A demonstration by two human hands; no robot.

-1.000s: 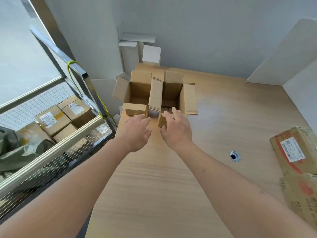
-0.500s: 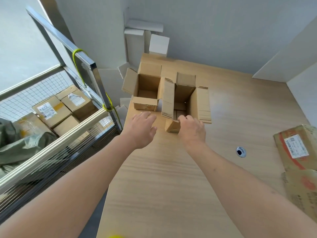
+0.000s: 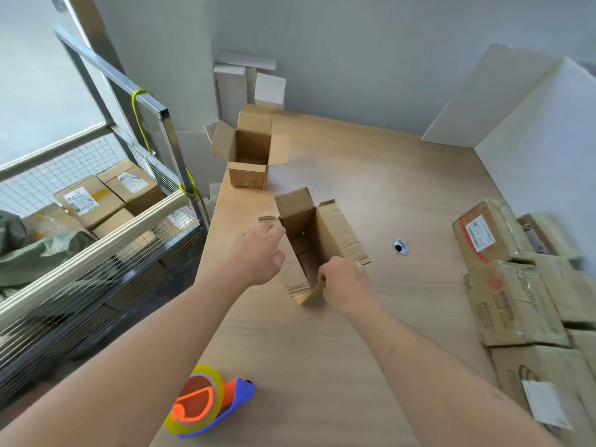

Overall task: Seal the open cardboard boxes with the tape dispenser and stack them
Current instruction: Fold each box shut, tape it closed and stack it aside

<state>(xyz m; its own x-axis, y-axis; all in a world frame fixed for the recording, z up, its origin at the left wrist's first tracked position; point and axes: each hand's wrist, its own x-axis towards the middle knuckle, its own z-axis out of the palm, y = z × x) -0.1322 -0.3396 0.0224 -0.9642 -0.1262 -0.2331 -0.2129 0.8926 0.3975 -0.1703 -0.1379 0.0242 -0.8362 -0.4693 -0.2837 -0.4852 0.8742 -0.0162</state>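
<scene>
A light wooden table (image 3: 322, 350) is seen. Two open cardboard boxes are carried on it: a near box (image 3: 335, 233) mid-table, a far box (image 3: 248, 175) at the left edge. A tape dispenser (image 3: 206, 401) is laid at the near left edge. Sealed labelled boxes (image 3: 516, 304) are piled along the right. A round metal grommet (image 3: 401, 247) is set into the surface.

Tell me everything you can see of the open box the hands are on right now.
The near open box is plain brown corrugated cardboard, unsealed, standing on the wooden table with its opening up and all four flaps spread. Inside, only the folded bottom flaps show. The right hand grips its near flap; the left hand, fingers relaxed, is at its left side flap. It stands apart from the second open box behind it.
</scene>
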